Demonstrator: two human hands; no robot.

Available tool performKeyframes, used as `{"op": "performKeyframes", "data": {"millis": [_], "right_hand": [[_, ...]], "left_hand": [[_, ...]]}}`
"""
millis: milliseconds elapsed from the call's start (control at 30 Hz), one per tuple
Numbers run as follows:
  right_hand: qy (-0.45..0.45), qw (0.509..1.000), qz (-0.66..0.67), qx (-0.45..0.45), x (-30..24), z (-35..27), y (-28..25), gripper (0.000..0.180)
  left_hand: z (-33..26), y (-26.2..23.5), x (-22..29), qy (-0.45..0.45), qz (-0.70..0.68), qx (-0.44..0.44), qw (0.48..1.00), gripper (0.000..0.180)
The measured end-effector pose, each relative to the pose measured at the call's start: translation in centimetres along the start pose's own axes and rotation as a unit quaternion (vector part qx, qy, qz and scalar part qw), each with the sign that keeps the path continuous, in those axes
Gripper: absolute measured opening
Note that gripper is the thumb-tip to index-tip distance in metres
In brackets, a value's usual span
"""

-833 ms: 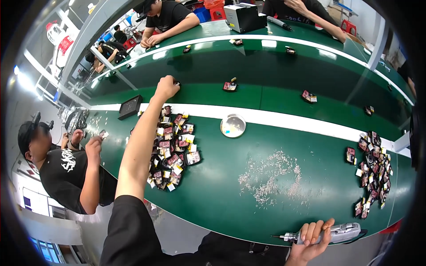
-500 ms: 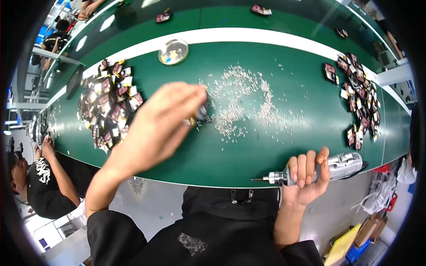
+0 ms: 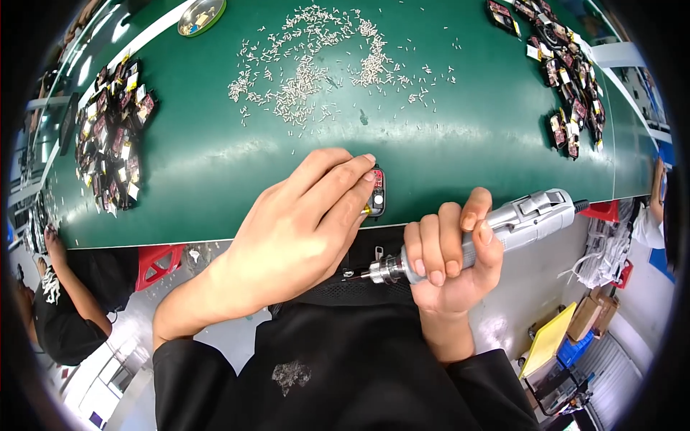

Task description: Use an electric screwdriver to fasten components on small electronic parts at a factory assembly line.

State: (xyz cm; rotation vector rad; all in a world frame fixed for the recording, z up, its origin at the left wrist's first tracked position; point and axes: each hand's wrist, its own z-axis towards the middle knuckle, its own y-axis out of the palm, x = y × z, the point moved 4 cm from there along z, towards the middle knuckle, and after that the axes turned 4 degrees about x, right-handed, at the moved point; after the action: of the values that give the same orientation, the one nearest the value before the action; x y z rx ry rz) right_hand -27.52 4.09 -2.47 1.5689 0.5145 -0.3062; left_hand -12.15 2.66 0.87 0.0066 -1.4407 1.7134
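My left hand [image 3: 298, 226] is closed on a small black-cased device [image 3: 379, 188] with a reddish circuit board and a yellow bit at its side. The device is at the near edge of the green table [image 3: 460, 147], and my fingers cover its left part. My right hand [image 3: 456, 251] grips a grey electric screwdriver [image 3: 528, 219], fingers wrapped round its body. The screwdriver's bit points left, below the table edge and a little nearer than the device. Beyond my left hand lie many small silvery screws [image 3: 305, 86], loosely scattered.
Similar devices are heaped at the left [image 3: 111, 136] and along the right [image 3: 568, 86]. A round dish [image 3: 201, 16] with small bits stands at the far left. At the left edge sits another person [image 3: 72, 302]. A yellow board [image 3: 548, 341] leans at lower right.
My left hand has come from beside the screws to the near table edge, with the device at its fingers. The screwdriver has shifted left in view. The view has tipped down.
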Motion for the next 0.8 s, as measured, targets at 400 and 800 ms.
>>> {"op": "performKeyframes", "data": {"millis": [400, 800], "right_hand": [[0.031, 0.997, -0.055, 0.055, 3.4, -1.4, 0.2, 0.005], [0.062, 0.994, -0.066, 0.057, 2.8, -1.0, -0.3, 0.007]], "left_hand": [[0.6, 0.9, 0.7, 0.003, 0.101, 0.073, 0.992, 0.032], [-0.1, 1.5, 2.0, 0.008, 0.117, 0.014, 0.993, 0.034]]}}
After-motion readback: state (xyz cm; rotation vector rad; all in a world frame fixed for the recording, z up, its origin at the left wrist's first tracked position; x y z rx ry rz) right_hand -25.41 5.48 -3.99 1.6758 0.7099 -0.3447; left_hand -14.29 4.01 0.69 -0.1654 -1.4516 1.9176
